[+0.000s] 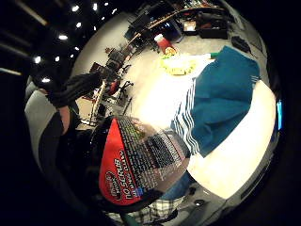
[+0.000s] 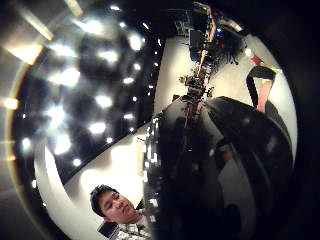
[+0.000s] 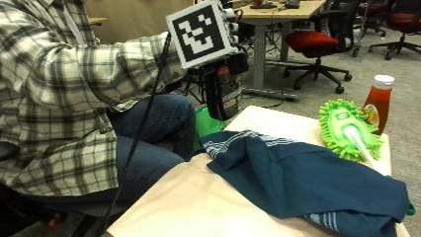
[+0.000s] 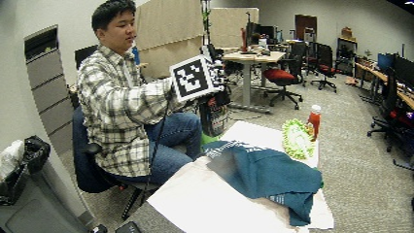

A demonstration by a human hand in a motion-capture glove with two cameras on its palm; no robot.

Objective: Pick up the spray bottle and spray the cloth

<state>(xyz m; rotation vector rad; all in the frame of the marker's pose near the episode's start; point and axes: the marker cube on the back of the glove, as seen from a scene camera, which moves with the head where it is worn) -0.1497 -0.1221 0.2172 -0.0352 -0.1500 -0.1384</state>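
Dark plastic spray bottle with red label was off the table, held upright in the air beside the table's near edge, above and just short of the teal white-striped cloth. Gloved right hand was curled round its neck. Pickup judged done; spraying left. Nozzle and trigger finger hidden behind the hand.

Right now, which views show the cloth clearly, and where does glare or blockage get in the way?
Outside view: teal cloth evenly lit and sharp. Little finger palm view: table washed out by glare beside the cloth, spray bottle label looming close. Thumb palm view: the dark bottle blocks nearly everything, ceiling lights flare; no cloth visible.
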